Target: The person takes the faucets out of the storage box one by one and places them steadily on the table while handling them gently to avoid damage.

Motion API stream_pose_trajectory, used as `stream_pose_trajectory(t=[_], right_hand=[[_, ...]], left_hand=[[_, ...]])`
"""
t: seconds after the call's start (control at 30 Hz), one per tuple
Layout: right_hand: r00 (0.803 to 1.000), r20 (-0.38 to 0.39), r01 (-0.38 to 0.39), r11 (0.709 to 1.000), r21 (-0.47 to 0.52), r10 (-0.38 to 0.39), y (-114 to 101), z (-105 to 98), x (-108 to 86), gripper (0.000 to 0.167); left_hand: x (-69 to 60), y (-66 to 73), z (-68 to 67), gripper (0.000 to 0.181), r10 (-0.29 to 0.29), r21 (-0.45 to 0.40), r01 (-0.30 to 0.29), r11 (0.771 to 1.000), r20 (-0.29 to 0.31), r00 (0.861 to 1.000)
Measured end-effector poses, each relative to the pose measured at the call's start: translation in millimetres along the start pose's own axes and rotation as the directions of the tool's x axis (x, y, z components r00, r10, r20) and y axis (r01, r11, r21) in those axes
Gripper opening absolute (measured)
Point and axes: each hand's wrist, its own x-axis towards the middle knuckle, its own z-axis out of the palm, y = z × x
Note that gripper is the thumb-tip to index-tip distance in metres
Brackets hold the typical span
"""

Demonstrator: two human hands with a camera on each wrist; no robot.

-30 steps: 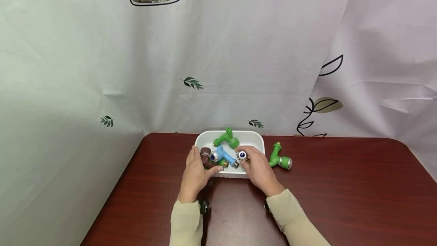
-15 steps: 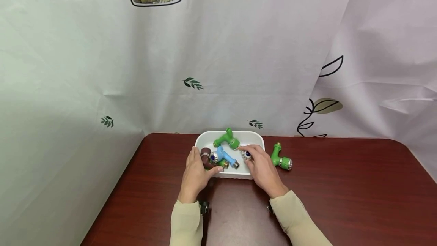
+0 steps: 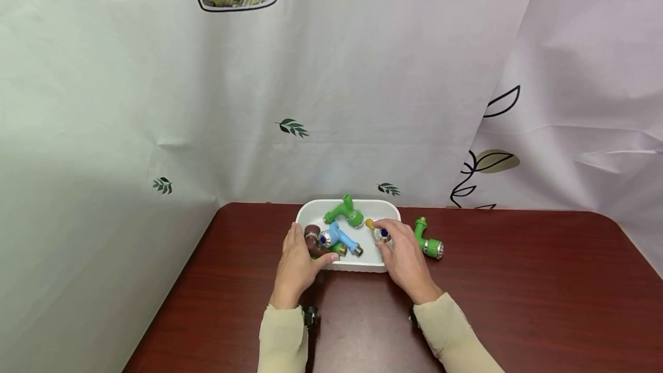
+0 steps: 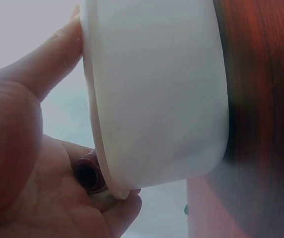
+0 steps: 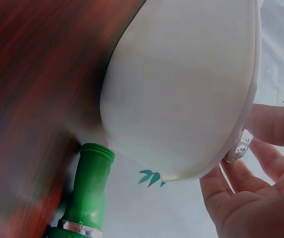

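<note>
Your left hand (image 3: 295, 263) gripped the near-left corner of the white tray (image 3: 357, 267), near the tabletop (image 3: 518, 281)'s far edge. At the tray's right end, your right hand (image 3: 406, 258) pinched a chrome-knobbed tap (image 3: 380, 235) between thumb and fingers. Inside lay a brown tap (image 3: 312, 240) by the left edge, a light-blue tap (image 3: 339, 235) mid-tray and a green tap (image 3: 343, 210) toward the far edge.

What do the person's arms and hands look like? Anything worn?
The left sleeve and right sleeve are plain pale beige, reaching the wrists. A small dark device shows at the left wrist, another at the right. The left hand and right hand are gloveless.
</note>
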Motion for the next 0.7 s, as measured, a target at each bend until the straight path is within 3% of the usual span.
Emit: stream_pose_trajectory(t=[0.23, 0.7], right_hand=[[0.997, 0.008, -0.077, 0.997, 0.004, 0.077, 0.4, -4.7, -1.5, 0.038], [0.994, -0.007, -0.112, 0.994, 0.015, 0.112, 3.4, -9.7, -3.5, 0.040]], left_hand=[[-0.6, 0.1, -0.5, 0.111, -0.010, -0.001, 0.010, 1.000, -0.003, 1.000], [-0.6, -0.4, 1.3, 0.112, -0.009, 0.003, 0.009, 1.000, 0.003, 1.000]])
